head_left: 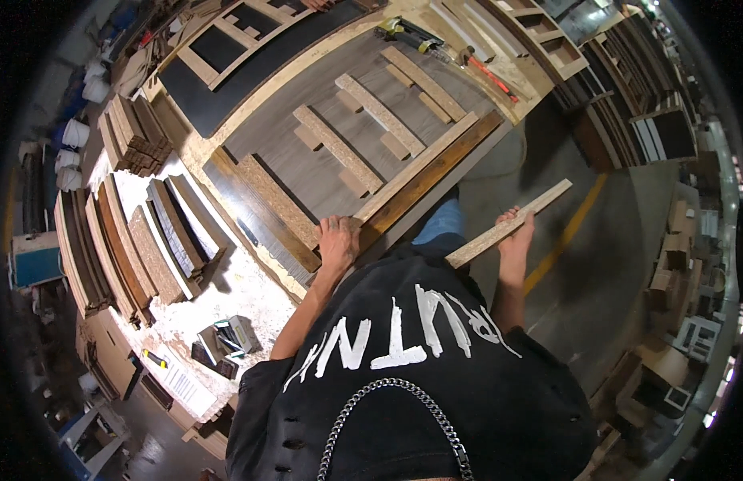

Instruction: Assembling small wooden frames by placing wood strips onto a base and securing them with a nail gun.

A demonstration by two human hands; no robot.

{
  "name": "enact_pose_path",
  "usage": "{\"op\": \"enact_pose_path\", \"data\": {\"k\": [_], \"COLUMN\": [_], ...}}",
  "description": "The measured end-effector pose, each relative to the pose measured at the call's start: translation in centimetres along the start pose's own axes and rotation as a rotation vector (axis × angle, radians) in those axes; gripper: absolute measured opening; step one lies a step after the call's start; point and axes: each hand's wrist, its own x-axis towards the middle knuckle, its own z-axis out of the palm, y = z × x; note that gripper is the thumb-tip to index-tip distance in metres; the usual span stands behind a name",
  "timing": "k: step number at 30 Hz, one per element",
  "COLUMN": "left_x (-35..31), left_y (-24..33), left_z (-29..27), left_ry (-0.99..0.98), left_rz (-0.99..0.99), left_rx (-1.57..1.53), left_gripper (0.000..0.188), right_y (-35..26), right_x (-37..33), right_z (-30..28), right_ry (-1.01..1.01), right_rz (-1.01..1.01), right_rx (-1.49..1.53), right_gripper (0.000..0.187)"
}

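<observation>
My right hand (516,228) is closed round a loose chipboard strip (552,196), held off the right side of the workbench. My left hand (338,240) grips the near-left corner of a strip layout, its fingers curled over the end of the left chipboard strip (277,199). A long near strip (419,164) runs from that corner to the right along a dark wooden edge (436,186). On the grey-brown panel (263,140), several crosswise strips, such as this middle one (338,150), lie with small blocks (354,183) beside them.
A yellow-green nail gun (411,36) and an orange-handled hammer (490,76) lie at the far right of the bench. Stacked strips (131,248) fill the white table on the left, near a box of fasteners (231,341). Another slatted frame (219,48) lies beyond, with another person's hand.
</observation>
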Motion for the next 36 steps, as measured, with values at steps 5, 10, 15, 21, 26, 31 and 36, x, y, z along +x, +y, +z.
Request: {"op": "enact_pose_path", "data": {"k": [5,10,15,21,26,31,36], "left_x": [-0.9,-0.4,-1.2,-0.3,3.6,3.4,3.5], "left_y": [-1.0,-0.5,-1.0,0.2,3.7,2.7,2.0], "left_z": [0.2,-0.8,-1.6,-2.0,0.0,2.3,1.5], "left_ry": [0.057,-0.037,-0.028,-0.082,-0.002,-0.07,-0.093], "left_rz": [-0.069,-0.152,-0.209,-0.273,-0.13,-0.054,-0.053], "left_rx": [-0.014,-0.006,-0.047,-0.029,-0.026,-0.147,-0.237], "left_gripper": [0.033,0.035,0.035,0.038,0.051,0.039,0.036], "right_y": [0.4,-0.1,-0.3,-1.0,-1.3,-0.6,-0.1], "right_x": [0.2,0.3,1.6,2.0,3.9,5.2,5.7], "right_z": [2.6,5.1,6.8,7.7,7.7,10.2,12.3], "right_ry": [-0.083,-0.047,-0.115,-0.112,-0.038,-0.087,-0.129], "right_rz": [0.036,0.008,0.043,0.038,0.046,0.118,0.07], "right_rx": [-0.07,-0.144,-0.202,-0.247,-0.289,-0.365,-0.425], "right_gripper": [0.041,0.041,0.041,0.041,0.042,0.04,0.041]}}
